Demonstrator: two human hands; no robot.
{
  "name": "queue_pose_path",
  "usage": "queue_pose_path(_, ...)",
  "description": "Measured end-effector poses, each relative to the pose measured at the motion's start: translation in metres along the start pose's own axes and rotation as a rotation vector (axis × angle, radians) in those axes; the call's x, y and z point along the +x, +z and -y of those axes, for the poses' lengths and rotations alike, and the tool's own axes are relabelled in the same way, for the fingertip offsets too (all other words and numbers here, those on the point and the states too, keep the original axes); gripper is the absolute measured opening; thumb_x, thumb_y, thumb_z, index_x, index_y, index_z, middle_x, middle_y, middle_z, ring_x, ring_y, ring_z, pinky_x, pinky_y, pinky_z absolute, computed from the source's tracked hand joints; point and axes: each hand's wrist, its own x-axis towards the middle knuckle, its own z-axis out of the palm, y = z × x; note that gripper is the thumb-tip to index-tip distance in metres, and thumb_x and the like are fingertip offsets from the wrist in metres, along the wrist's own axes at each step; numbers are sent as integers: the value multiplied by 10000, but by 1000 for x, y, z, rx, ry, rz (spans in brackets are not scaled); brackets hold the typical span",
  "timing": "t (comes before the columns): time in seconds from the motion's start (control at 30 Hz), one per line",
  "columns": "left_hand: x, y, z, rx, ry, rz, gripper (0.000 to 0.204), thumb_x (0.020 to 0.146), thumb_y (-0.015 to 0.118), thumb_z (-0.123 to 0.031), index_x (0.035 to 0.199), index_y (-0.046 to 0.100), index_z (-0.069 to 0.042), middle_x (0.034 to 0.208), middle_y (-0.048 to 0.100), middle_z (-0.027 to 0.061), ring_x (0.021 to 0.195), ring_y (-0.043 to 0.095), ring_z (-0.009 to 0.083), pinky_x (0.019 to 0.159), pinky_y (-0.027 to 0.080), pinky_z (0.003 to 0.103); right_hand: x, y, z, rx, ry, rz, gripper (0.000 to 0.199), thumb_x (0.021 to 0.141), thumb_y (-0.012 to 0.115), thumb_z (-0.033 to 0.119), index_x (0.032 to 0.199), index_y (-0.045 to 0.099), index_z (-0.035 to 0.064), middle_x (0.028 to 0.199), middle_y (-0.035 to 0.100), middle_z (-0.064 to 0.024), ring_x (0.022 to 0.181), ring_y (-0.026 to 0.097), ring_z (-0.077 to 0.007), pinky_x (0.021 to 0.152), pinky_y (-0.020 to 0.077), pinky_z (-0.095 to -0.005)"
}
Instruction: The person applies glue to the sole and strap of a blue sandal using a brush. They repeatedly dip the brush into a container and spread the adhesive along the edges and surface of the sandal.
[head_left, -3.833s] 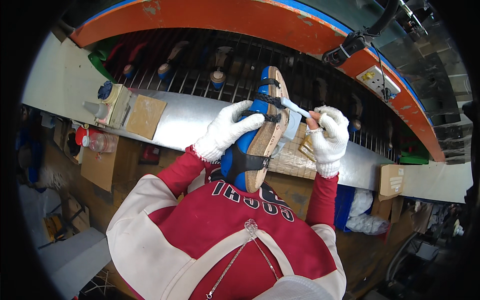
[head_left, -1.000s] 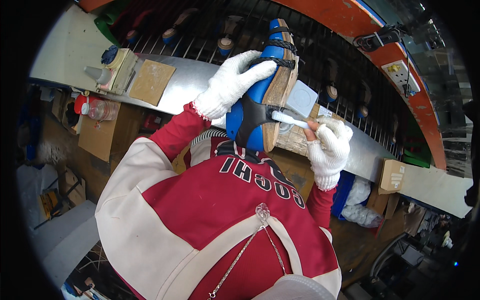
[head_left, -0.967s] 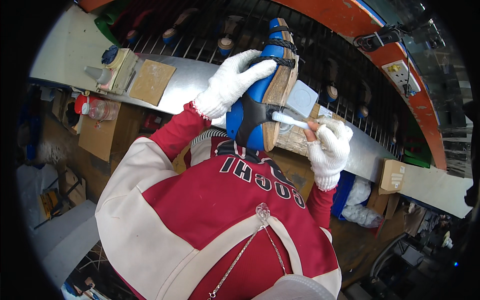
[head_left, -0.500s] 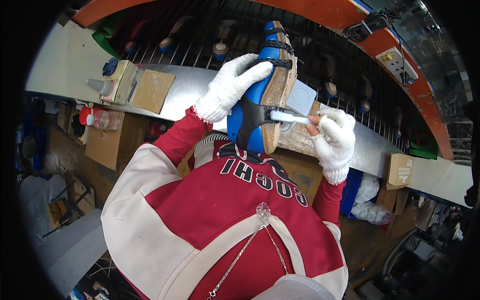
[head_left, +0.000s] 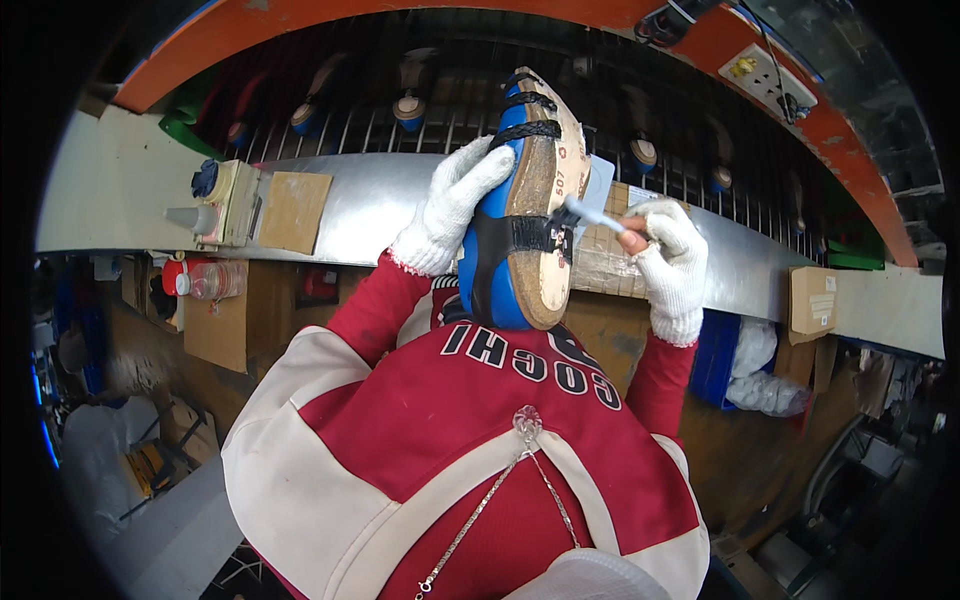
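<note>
Gloved in white knit, my left hand (head_left: 452, 208) grips a blue shoe last (head_left: 486, 262) built up as a sandal, its toe pointing away from me. Black braided straps (head_left: 528, 132) cross the front, and a plain black strap (head_left: 520, 234) wraps the heel part. A cork edge (head_left: 526, 190) runs along the side, and the pale underside (head_left: 562, 150) is turned partly to the right. My right hand (head_left: 672, 268), gloved with bare fingertips, pinches a small white-handled brush (head_left: 600, 217). The brush head is at the strap end on the underside.
A metal ledge (head_left: 375, 190) spans the front of a dark rack holding more blue lasts (head_left: 410, 118). On the ledge are a tan square board (head_left: 295, 213), a cream box (head_left: 238, 200) and a taped block (head_left: 610, 262). A cardboard box (head_left: 812, 300) sits at right.
The sandal on its last has turned, so more of its underside shows. The brush has moved from the strap at the cork side to the strap end on the underside.
</note>
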Motion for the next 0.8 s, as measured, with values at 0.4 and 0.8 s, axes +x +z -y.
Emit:
queue_pose_path(0.4,2,13,3,107,106,-169,570,913,720,-348,1302,563,38,1216,643,136,1084,620,184,969,495,313,-60,4,7,109,307,-72,174,838,743,101,907,718,-58,898,598,-68,784,553,-132,639,431,-263)
queue_pose_path(0.8,10,12,5,188,141,-145,677,858,801,-317,1341,524,68,1225,637,172,1118,623,206,972,514,320,-54,3,18,-400,83,-115,158,805,790,137,911,751,27,840,636,-73,724,585,-197,656,442,-316)
